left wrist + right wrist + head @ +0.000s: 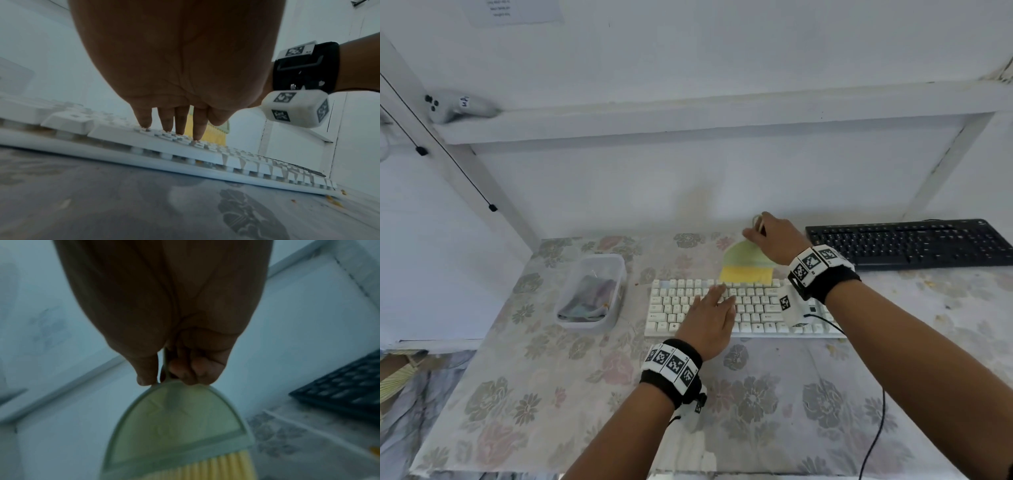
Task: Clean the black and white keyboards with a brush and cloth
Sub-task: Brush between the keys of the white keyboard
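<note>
The white keyboard lies in the middle of the flowered tablecloth; the left wrist view shows it low and close. My left hand lies flat on its keys, straight fingertips pressing the upper rows. My right hand grips the handle of a pale green brush with yellow bristles, which hang at the keyboard's far edge. The right wrist view shows fingers curled round the handle above the brush. The black keyboard lies at the far right. A folded cloth sits in a clear tub.
The clear plastic tub stands left of the white keyboard. Yellow crumbs lie on the cloth near the keyboard's right end. A white frame rail runs along the back with a controller on it. A black cable trails off my right wrist.
</note>
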